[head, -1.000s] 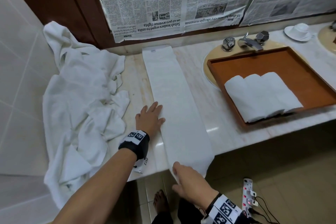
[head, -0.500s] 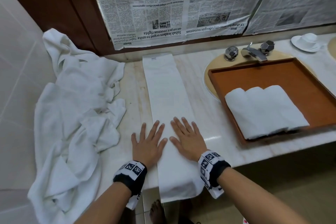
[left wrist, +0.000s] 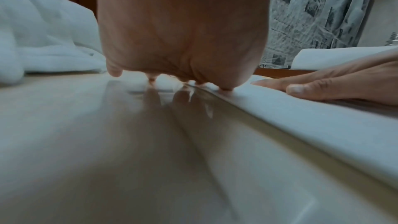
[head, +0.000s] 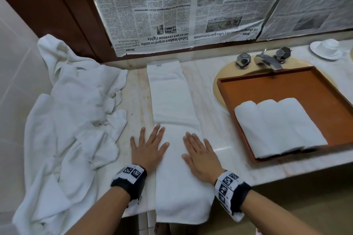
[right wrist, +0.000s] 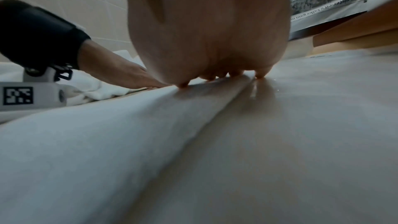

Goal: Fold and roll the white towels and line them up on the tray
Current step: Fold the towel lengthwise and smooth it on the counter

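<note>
Hands lie flat, fingers spread: your left hand (head: 148, 148) and right hand (head: 200, 155) press the folded towel (head: 172, 101) on the counter (head: 214, 126).

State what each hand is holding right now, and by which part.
Nothing is held. The left hand and right hand lie flat, fingers straight, pressing the folded towel strip near its front end on the counter.

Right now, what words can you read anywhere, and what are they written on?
"Sabah leaders urged to unite on 40 pct revenue rights": headline on the newspaper, taped upside down on the wall.
"talks gain momentum": headline on the same paper, further right.
"Home": section label, printed twice along its lower edge.
Small body print: too small to read.
Tag on the folded towel: too small to read.
Wristbands: square code patterns, no words.
</note>
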Action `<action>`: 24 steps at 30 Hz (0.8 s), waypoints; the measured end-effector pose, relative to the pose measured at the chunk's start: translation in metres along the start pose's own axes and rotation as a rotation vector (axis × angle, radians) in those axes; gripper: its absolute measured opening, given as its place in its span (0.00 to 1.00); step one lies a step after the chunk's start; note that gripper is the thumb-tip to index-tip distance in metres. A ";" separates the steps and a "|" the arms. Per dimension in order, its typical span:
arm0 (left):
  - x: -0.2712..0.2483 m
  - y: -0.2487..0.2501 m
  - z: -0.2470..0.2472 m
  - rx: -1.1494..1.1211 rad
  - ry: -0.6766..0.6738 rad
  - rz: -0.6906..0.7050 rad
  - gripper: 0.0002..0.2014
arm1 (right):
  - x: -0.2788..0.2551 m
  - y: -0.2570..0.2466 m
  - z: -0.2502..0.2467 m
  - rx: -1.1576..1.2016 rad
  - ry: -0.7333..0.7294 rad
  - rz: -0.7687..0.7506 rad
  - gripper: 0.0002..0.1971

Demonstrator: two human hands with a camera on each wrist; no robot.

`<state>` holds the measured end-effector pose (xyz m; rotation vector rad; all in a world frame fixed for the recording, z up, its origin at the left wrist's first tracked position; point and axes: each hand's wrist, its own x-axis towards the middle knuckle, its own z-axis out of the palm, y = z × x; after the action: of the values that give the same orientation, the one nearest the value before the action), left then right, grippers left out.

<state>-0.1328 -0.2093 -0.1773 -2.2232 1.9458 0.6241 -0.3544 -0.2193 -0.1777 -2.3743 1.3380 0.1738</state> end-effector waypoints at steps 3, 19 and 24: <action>0.032 0.001 -0.015 -0.009 -0.032 -0.015 0.31 | 0.034 0.011 -0.016 -0.030 -0.009 0.006 0.43; -0.019 0.027 0.010 -0.081 -0.002 0.031 0.34 | 0.036 0.003 0.001 -0.047 0.043 -0.072 0.40; -0.014 0.006 0.016 -0.118 0.058 -0.080 0.28 | 0.034 0.033 -0.009 -0.077 0.013 0.078 0.41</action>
<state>-0.1434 -0.1920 -0.1854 -2.4014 1.8819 0.6874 -0.3653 -0.2651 -0.1893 -2.3908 1.4564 0.2360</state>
